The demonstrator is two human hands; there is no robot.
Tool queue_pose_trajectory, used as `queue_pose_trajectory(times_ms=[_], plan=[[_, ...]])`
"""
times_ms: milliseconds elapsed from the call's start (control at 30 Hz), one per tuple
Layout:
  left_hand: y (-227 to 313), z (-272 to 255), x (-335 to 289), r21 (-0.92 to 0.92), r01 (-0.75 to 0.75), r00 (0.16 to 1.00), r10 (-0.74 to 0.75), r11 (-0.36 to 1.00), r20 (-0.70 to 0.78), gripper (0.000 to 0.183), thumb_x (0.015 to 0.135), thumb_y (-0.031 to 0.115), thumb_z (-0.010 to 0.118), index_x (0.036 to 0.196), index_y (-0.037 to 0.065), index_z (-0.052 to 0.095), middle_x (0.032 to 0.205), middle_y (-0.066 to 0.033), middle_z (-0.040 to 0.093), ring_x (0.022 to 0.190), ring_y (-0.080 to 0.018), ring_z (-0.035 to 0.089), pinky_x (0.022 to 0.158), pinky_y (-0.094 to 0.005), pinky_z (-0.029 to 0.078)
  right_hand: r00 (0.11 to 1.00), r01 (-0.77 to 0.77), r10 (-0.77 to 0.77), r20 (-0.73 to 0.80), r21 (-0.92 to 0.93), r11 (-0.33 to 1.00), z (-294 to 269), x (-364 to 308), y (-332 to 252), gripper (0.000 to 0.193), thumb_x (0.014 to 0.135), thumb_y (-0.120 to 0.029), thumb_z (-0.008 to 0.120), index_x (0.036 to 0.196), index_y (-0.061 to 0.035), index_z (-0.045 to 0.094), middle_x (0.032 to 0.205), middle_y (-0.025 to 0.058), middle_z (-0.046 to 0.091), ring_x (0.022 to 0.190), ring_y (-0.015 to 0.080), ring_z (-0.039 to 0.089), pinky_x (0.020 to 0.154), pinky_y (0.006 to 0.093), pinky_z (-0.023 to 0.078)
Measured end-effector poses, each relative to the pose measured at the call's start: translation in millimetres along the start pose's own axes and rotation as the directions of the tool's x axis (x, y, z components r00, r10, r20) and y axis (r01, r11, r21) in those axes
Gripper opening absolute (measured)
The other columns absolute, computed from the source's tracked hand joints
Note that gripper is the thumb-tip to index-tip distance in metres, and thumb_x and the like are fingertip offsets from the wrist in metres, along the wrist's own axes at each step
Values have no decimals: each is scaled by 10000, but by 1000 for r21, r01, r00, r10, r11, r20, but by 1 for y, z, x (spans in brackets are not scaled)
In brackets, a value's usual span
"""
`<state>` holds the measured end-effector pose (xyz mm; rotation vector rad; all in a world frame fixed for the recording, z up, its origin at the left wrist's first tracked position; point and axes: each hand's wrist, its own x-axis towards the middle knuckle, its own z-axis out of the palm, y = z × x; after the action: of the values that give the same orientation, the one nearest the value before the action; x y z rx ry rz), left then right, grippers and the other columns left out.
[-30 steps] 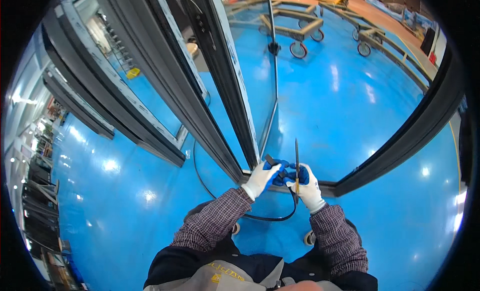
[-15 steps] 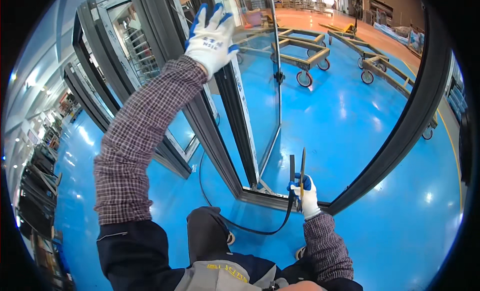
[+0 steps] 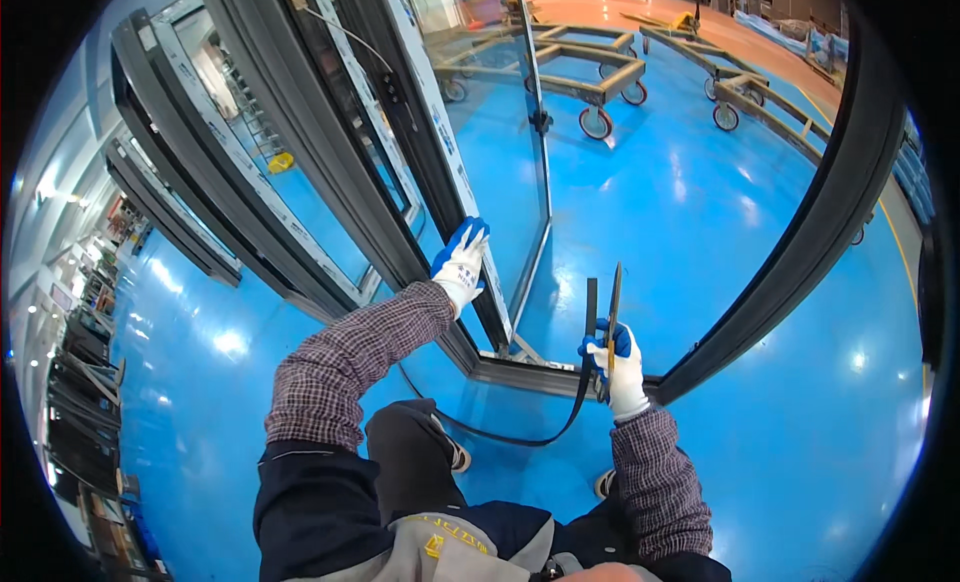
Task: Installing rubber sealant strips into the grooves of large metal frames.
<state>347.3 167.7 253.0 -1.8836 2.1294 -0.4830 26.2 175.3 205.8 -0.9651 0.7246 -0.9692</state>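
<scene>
A tall dark-framed glazed window sash [image 3: 455, 162] stands swung out inside a larger dark frame [image 3: 800, 247]. My left hand [image 3: 462, 269], in a white glove with blue fingers, grips the sash's edge low down. Low at the front, my right hand [image 3: 618, 370], gloved alike, is closed around a flat black rubber strip [image 3: 590, 307] and a narrow pointed tool [image 3: 615, 300]. The tool's exact kind is unclear, its lower part hidden by the fingers. From that hand the strip hangs in a loop and runs left, passing behind my knee.
More dark window frames [image 3: 190, 152] lean in a row on the left. Wheeled metal trolleys [image 3: 590, 87] stand beyond the glass on the blue floor [image 3: 680, 232]. The big frame's lower rail [image 3: 530, 374] crosses just ahead of my feet.
My left hand has come down from high on the sash to its lower part and now grips the edge. The right hand keeps the strip and tool nearly in place.
</scene>
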Motion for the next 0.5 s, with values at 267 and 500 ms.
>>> queue_pose_trajectory(times_ms=[267,500], plan=[[51,133,4,-196,97,973,-52,976,224,911,706,283,717,1390,-84,240,1482,-255,159,1390,-401,129,1146,-452,125,997,1,-3,-74,-28,1000,-2,4,-6,414,803,8,644,1185,-37,489,915,75,569,804,170,601,794,274,493],[89,119,14,-212,3,897,91,977,433,735,787,351,582,1373,-1,314,1423,-189,303,1361,-362,213,1142,-503,113,997,22,-28,-71,-86,996,-9,8,-8,438,808,-39,693,1191,-39,481,972,78,560,845,175,610,840,289,491]])
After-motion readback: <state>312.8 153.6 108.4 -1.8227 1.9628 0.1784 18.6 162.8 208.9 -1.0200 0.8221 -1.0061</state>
